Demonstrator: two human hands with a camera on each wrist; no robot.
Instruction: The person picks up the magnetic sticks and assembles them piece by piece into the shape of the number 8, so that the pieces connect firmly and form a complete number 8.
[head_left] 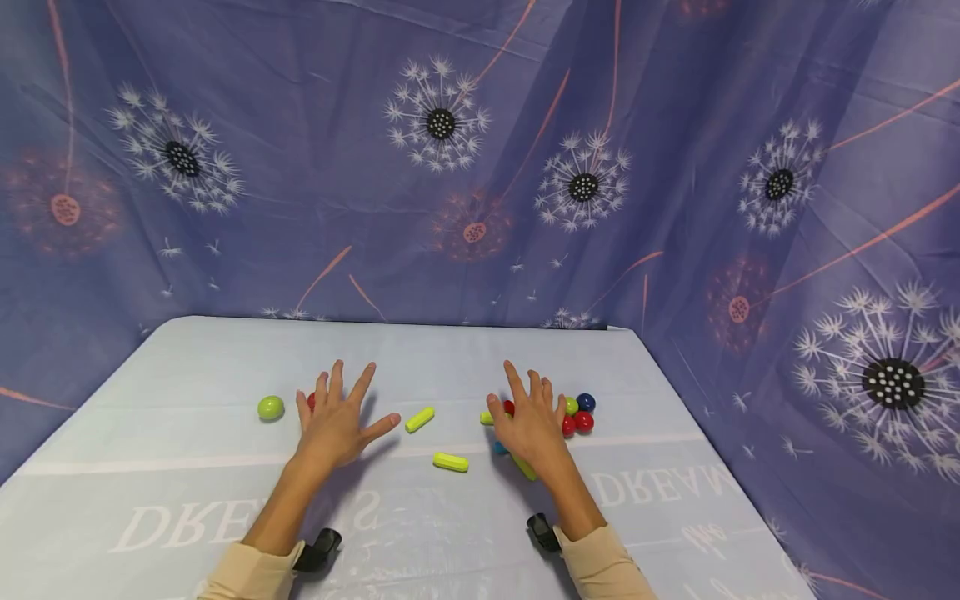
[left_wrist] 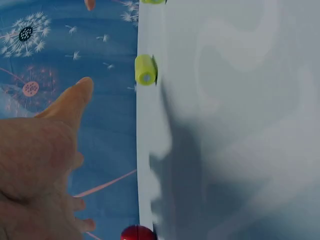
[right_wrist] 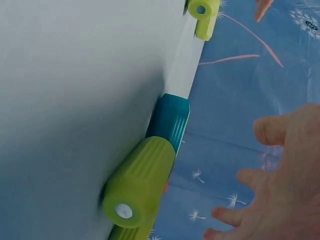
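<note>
My left hand [head_left: 333, 425] hovers over the table with fingers spread, holding nothing. Partly hidden behind its fingers is a red ball [head_left: 311, 401], and a green ball [head_left: 271, 407] lies to its left. My right hand [head_left: 531, 423], fingers also spread and grasping nothing, is above a loose group of pieces. Beneath it are a yellow-green ribbed rod [head_left: 525, 468], a blue rod [right_wrist: 170, 117] and part of another yellow-green rod [head_left: 487, 418]. Between the hands lie two more yellow-green rods, one farther back [head_left: 420, 419] and one nearer [head_left: 451, 462].
Right of my right hand sit a dark blue ball [head_left: 587, 402], a green ball [head_left: 572, 406] and red balls [head_left: 584, 422] close together. A pale cloth with lettering covers the table [head_left: 420, 533]. Purple dandelion-print curtains [head_left: 337, 167] hang behind and along the right side.
</note>
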